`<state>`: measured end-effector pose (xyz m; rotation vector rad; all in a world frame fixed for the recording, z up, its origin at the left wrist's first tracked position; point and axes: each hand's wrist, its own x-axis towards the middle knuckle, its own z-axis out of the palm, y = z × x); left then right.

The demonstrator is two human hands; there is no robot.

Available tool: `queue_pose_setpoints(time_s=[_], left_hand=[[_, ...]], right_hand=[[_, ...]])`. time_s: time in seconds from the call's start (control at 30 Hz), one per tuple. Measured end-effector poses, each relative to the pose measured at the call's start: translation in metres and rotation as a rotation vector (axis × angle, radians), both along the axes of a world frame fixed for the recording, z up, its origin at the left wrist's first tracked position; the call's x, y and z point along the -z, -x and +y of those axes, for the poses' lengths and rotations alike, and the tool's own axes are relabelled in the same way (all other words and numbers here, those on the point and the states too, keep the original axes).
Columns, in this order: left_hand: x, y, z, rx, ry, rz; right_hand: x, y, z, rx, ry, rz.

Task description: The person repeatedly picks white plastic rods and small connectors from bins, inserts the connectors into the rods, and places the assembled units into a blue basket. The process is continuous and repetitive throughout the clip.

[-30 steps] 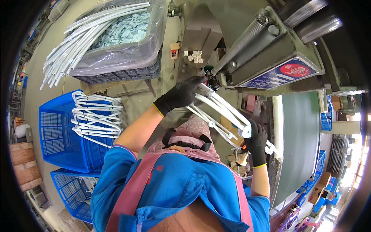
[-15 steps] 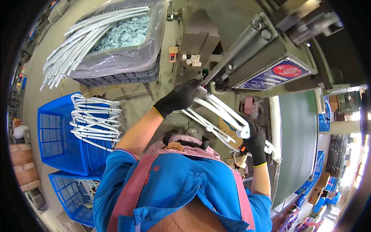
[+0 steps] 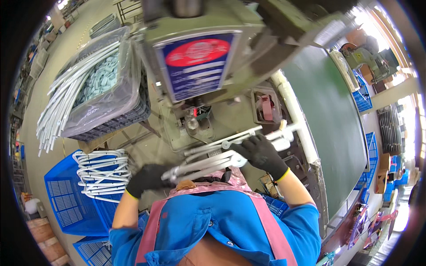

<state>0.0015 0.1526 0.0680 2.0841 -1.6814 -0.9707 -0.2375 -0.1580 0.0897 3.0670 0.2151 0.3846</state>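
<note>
A folded white tube frame (image 3: 206,166) with a round joint at one end lies across in front of my waist. My left hand (image 3: 153,179), in a black glove and smeared by motion, is closed around the frame's left end. At the right end, my black-gloved right hand (image 3: 262,155) has its fingers closed around the frame beside the round joint. Just behind it rests another set of white tubes (image 3: 222,141), reaching towards the belt's edge. Beyond both hands stands a green press machine (image 3: 248,26) with a blue and red label plate; its lower tooling (image 3: 191,124) shows below.
A blue crate (image 3: 66,199) at left holds stacked white frames (image 3: 102,173). Behind it, a plastic-lined crate (image 3: 106,108) carries long white tubes and many small grey-blue parts. A green conveyor belt (image 3: 328,119) runs along the right, near a bin (image 3: 255,113) with a pink piece.
Both hands have moved back from the press with the frame, the left hand down and leftward, the right hand leftward. My view has turned, so the press appears further left.
</note>
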Motion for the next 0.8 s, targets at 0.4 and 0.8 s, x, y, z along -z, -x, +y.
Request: queue_pose_setpoints(time_s=[0.4,0.8], left_hand=[[-0.027,0.148,-0.167,-0.13,0.471,-0.288],[0.165,0.202,-0.13,-0.605,0.17,-0.232]], right_hand=[[-0.142,0.093,-0.185,-0.014,0.432,-0.201],[0.007,-0.003,-0.384,0.43,0.321,0.082]])
